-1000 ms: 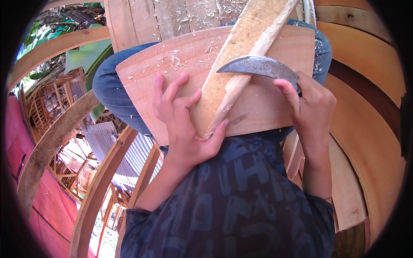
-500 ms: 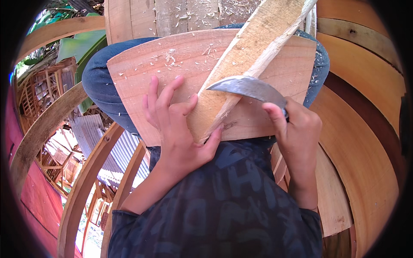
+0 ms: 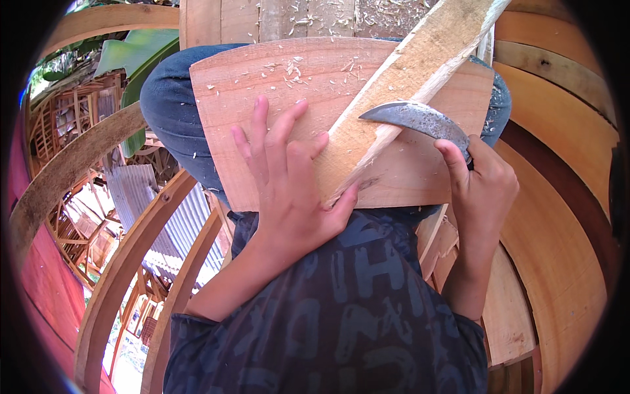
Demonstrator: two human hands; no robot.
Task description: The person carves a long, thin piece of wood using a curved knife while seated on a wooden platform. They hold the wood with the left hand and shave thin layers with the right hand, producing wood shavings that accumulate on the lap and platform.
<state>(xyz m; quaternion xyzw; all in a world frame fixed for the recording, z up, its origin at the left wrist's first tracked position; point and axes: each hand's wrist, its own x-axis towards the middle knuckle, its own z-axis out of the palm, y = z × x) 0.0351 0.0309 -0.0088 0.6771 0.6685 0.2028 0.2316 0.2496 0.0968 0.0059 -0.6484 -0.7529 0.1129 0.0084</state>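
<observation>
A long pale strip of wood (image 3: 420, 60) with rough, whittled edges lies slantwise across a wide flat board (image 3: 249, 98) on my lap. My left hand (image 3: 292, 171) spans the strip's near end, thumb at its right edge and bent forefinger at its left; the other fingers spread over the board. In my right hand (image 3: 484, 177) is a curved knife (image 3: 420, 121) with a dark, worn steel blade, its handle hidden in my fist. The blade crosses over the strip, its tip pointing left; whether it touches the wood I cannot tell.
Wood shavings (image 3: 289, 69) are scattered over the board and the planks (image 3: 282, 16) beyond my knees. Curved wooden planks (image 3: 545, 217) rise close on my right. Curved ribs (image 3: 125, 269) stand on the left, with corrugated metal sheets (image 3: 184, 226) below and a large green leaf (image 3: 141, 59) behind.
The knife has slid rightward relative to the strip, its tip drawn back from the left edge. My left hand keeps its place on the strip. The whole view has shifted slightly.
</observation>
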